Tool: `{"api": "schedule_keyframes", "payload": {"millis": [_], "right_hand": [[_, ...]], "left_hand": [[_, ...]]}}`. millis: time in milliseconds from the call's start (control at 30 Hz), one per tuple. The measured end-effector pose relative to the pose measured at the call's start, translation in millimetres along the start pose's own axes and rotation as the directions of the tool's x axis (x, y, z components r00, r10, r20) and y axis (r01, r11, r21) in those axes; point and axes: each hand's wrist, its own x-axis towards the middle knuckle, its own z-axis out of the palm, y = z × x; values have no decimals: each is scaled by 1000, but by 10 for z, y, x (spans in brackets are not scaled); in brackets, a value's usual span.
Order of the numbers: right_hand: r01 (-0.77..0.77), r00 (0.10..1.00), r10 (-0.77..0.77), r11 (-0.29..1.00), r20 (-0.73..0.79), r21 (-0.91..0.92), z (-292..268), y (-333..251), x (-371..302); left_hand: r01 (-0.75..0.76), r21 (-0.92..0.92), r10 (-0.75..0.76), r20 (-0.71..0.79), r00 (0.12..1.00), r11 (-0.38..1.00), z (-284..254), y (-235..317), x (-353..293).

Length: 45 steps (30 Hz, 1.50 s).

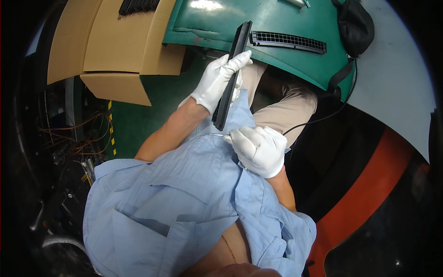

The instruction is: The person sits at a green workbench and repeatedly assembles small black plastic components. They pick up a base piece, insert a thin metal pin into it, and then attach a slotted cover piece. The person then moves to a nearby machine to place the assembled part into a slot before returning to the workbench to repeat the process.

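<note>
My left hand (216,82), in a white glove, is closed around a long, narrow black plastic strip (224,104). The strip stands slanted over my lap, its far end reaching above the table edge. My right hand (259,150), also gloved in white, is closed in a pinch on a thin, pale metal tool (217,135). The tool's slim end points left, just below the strip's near end and apart from it. Its handle is hidden in my fist, so its exact kind does not show.
On the green table (207,27) lies a curved black grille (290,42). A black pouch (355,27) with strap and cable rests at the table's right. An open cardboard box (115,41) stands at the left, with several black parts (138,5). Loose reddish cables (92,134) hang lower left.
</note>
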Motion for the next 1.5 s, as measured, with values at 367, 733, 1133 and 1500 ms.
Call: {"api": "schedule_keyframes", "payload": {"millis": [367,733,1133,1500], "right_hand": [[-67,995,66,998,-69,-15,71,13,-14],[-100,985,88,992,-147,-80,69,-28,-57],[-120,975,85,979,-206,-164,-85,201,138],[-193,959,131,951,-250,-242,-321,450,464]], "left_hand": [[-10,103,12,-17,1000,995,11,-56,-204],[202,-68,-202,3,979,977,-85,-321,-621],[98,104,-103,36,994,990,55,-207,-771],[131,103,-138,70,988,986,95,-201,-776]]}}
